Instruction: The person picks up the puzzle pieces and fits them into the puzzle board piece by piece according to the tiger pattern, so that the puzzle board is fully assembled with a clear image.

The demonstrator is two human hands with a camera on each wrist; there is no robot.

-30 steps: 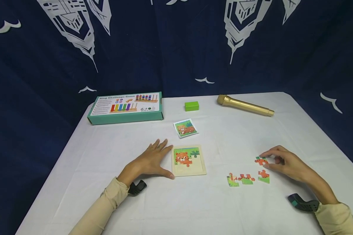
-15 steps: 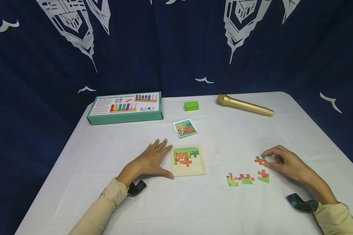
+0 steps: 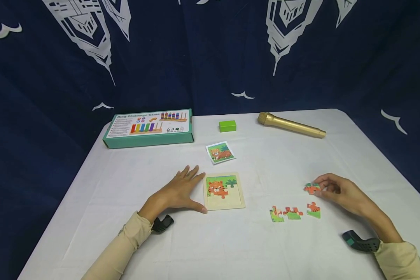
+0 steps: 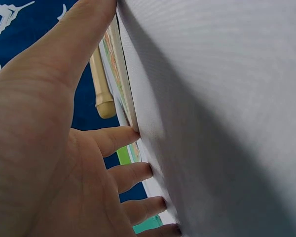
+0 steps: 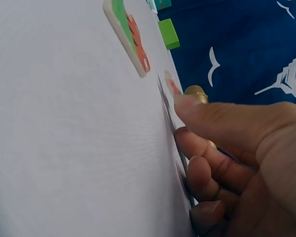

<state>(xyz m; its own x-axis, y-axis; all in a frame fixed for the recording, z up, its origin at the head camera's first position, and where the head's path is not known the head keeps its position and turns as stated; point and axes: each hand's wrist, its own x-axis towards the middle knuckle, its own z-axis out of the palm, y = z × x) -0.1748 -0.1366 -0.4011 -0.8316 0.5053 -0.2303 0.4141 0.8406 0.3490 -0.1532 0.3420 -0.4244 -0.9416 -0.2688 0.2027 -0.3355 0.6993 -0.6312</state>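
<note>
My right hand [image 3: 341, 193] pinches a red and green jigsaw piece [image 3: 311, 188] between thumb and fingers, at the right of the table. In the right wrist view the thumb hides most of that piece [image 5: 171, 84]. My left hand [image 3: 182, 190] lies with fingers spread at the left side of a wooden puzzle tray [image 3: 224, 207], index finger and thumb right at its edge. Inside the tray, joined pieces show a tiger's face [image 3: 217, 188] and greenery along the top; the lower right shows bare wood. In the left wrist view the fingertips rest on the cloth.
Three loose jigsaw pieces lie near the right hand: one at left [image 3: 276, 214], one in the middle [image 3: 293, 213], one at right [image 3: 314, 210]. Behind the tray are a tiger picture card [image 3: 221, 152], a green block [image 3: 227, 126], a gold microphone [image 3: 292, 125] and a game box [image 3: 148, 128].
My right hand's fingertips have shifted slightly, and the pinched jigsaw piece has moved a little back and right, showing more of its face. The left hand and tray stay in place.
</note>
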